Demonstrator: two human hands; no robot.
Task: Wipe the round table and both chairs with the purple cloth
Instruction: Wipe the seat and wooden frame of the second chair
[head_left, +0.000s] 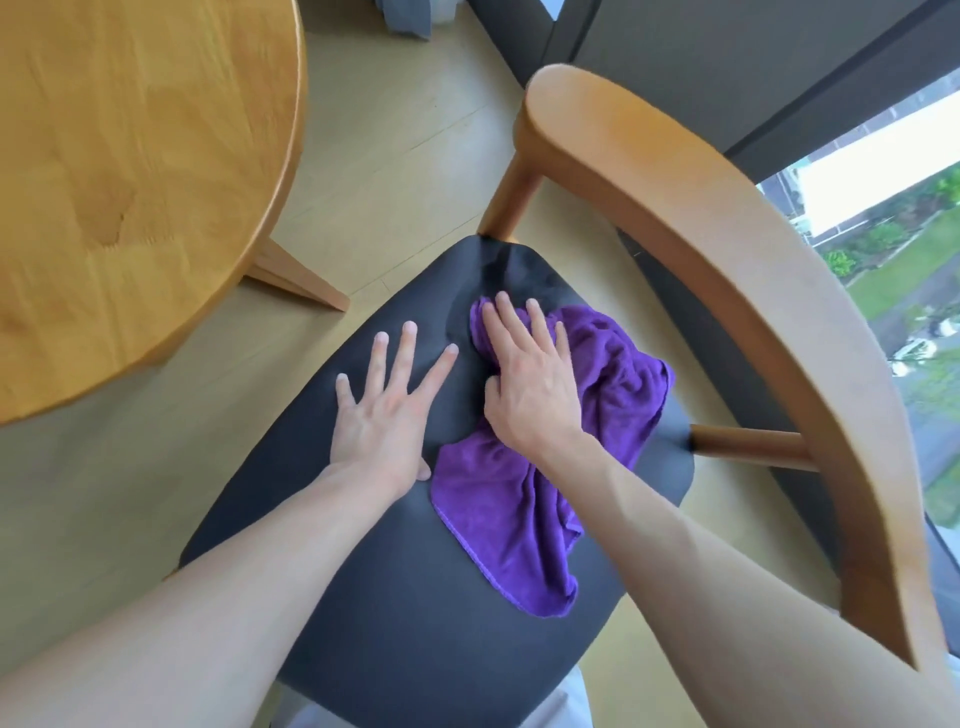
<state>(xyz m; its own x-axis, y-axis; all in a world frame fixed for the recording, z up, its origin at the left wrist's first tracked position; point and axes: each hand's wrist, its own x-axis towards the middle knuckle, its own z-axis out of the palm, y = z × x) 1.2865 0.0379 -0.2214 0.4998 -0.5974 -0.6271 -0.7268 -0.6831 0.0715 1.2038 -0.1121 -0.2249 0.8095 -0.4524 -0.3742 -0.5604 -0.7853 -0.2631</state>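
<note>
Two bare forearms reach down over a dark chair seat (395, 597). Right hand (530, 384) lies flat on the purple cloth (519, 519), fingers straight and pressing it to the seat. Left hand (384, 410) rests just beside it, fingers spread wide on bare seat, holding nothing. Cloth trails from under the right palm back toward the wrist and the body, its long axis following that forearm. Unwiped-looking seat lies leftward, under the left hand. Round table (130, 182) stands beyond the left hand.
</note>
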